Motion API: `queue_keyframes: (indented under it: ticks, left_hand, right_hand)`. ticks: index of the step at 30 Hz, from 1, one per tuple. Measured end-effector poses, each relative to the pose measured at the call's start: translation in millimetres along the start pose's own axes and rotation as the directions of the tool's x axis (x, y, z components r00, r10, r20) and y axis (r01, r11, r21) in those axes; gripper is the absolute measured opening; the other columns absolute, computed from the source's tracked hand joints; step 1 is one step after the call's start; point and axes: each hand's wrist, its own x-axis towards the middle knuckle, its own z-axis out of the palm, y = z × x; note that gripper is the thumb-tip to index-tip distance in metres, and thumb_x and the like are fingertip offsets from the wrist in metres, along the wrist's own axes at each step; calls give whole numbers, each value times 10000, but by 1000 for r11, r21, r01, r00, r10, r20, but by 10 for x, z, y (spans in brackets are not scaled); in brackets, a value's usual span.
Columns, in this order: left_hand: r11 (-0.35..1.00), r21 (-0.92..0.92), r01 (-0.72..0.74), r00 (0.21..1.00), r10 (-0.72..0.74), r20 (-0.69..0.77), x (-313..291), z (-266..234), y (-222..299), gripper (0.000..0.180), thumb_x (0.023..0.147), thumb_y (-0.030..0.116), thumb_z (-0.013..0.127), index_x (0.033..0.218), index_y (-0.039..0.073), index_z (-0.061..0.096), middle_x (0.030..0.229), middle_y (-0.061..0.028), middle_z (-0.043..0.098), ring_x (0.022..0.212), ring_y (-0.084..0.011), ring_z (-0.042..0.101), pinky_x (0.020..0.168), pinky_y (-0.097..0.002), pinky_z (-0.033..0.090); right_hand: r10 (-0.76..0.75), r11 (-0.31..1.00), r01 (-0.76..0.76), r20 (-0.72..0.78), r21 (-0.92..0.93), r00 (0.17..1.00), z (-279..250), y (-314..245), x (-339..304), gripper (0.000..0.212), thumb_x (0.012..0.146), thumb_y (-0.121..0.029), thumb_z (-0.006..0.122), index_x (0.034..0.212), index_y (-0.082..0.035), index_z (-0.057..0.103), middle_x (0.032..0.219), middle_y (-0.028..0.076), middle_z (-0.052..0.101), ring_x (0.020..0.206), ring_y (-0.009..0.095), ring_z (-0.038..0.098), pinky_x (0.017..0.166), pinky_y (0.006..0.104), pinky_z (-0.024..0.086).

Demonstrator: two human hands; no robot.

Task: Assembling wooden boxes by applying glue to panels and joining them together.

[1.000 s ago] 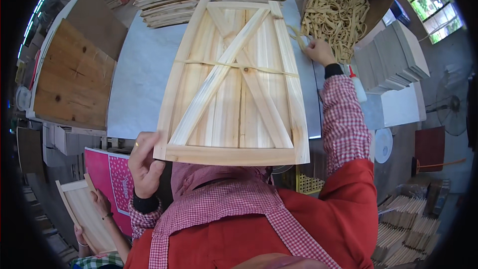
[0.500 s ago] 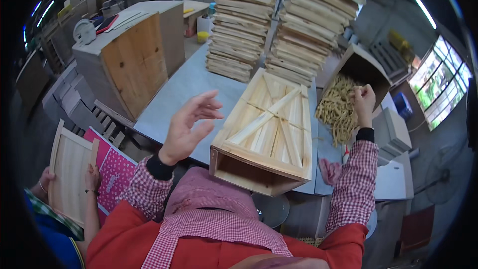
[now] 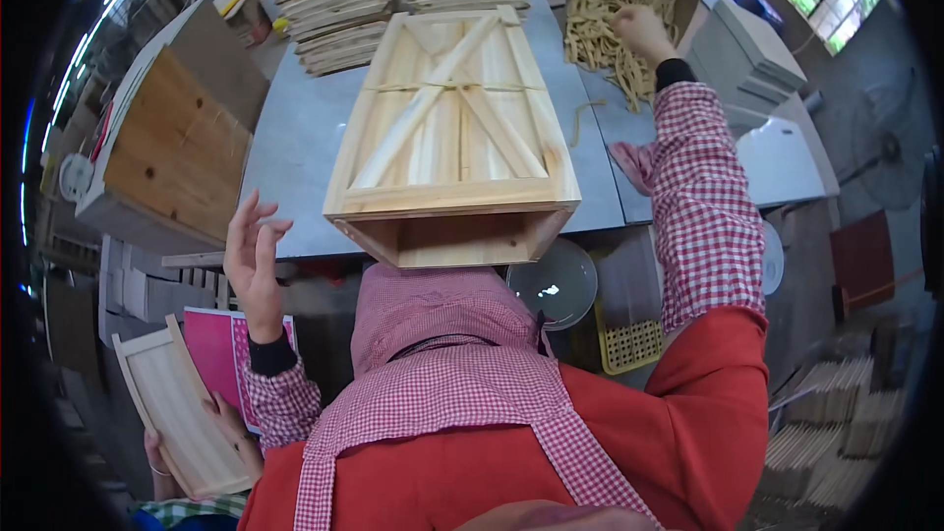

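Note:
A tapered wooden box [image 3: 423, 199] of pale slats with crossed braces lies in front of me at the table's near edge, its open end toward me. A thin tan rubber band [image 3: 501, 88] runs across its middle. My left hand [image 3: 254, 261] is raised to the left of the box, touching nothing, fingers apart and slightly curled. Beyond the box to the right, my right hand [image 3: 646, 34] reaches into a heap of tan rubber bands [image 3: 602, 2], its fingers pinched together among them. The fingertips are partly hidden. A loose rubber band [image 3: 578, 126] lies beside the box.
Stacks of wooden panels [image 3: 329, 5] stand at the back of the grey table [image 3: 285, 167]. A large wooden cabinet [image 3: 177, 138] is at left. At lower left, another person's hands hold a slatted wooden panel [image 3: 182, 413]. A pink cloth [image 3: 632, 162] lies near my right sleeve.
My view has turned, shifting the scene. My right hand stays by the rubber bands, now lower among them. My left hand has moved away from the box to the left.

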Motion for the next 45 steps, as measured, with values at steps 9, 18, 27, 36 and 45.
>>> queue_keyframes:
  ticks: [9,18,27,36,45]
  left_hand:
    - [995,-5,95,993,-95,-68,-172,83,-199,406,915,41,557,1312,-9,490,1141,-114,573,938,-159,608,829,-274,491]
    - [952,231,-202,963,236,-131,280,219,321,422,826,28,639,1234,-14,539,1172,-131,563,996,-221,617,856,-313,492]
    - [601,308,-738,667,719,195,671,855,1115,479,737,122,767,1162,-10,589,1162,-167,605,1183,-348,527,951,-410,436]
    - [919,-394,6,721,269,638,244,371,944,272,776,222,769,765,10,599,796,-120,612,828,-276,595,881,-414,435]
    - [534,439,-722,691,525,497,382,-241,100,284,731,222,767,715,73,526,745,-41,542,813,-235,592,932,-426,418]
  right_hand:
    - [248,891,14,512,-454,823,1466,489,-1006,394,812,-351,576,958,-6,700,1029,252,658,1002,382,631,889,457,488]
    - [104,975,-166,-356,-146,929,-134,-47,170,217,874,-208,560,974,-28,627,887,209,666,868,358,657,747,455,507]
    - [-808,573,760,52,306,588,-769,-2675,-1490,241,846,-19,581,1084,-52,561,725,118,608,585,235,613,543,305,473]
    - [-705,683,574,199,452,681,-738,-2691,-2185,246,779,-134,710,977,-53,588,651,112,563,572,293,583,568,333,491]
    - [-700,710,700,-34,74,713,-885,-1471,-2245,169,807,-53,555,649,-15,508,617,80,406,581,258,431,857,440,413]
